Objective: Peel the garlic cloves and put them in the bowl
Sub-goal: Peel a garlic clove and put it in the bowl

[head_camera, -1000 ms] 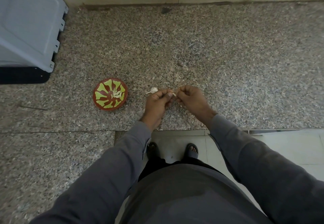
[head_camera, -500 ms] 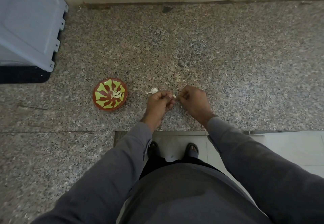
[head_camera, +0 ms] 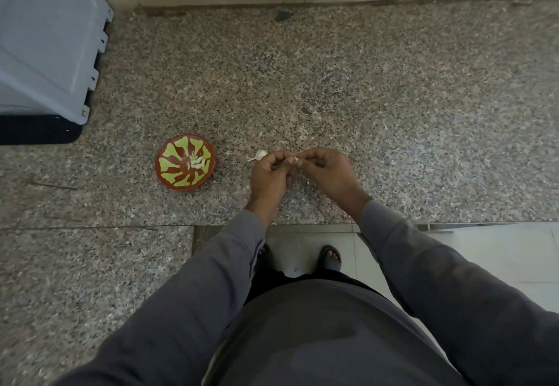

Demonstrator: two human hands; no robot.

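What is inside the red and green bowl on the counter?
Inside the bowl, several pale peeled garlic cloves lie near its middle. Their exact number cannot be told; nothing covers them.

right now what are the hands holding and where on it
A small garlic clove, pinched between the fingertips of the left hand and the right hand; which end each grips is too small to tell.

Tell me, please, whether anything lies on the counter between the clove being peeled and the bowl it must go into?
Only the garlic piece lies on the counter, just left of the hands, beside the direct path. The stretch from there to the bowl looks clear, and the held clove could pass above it anyway.
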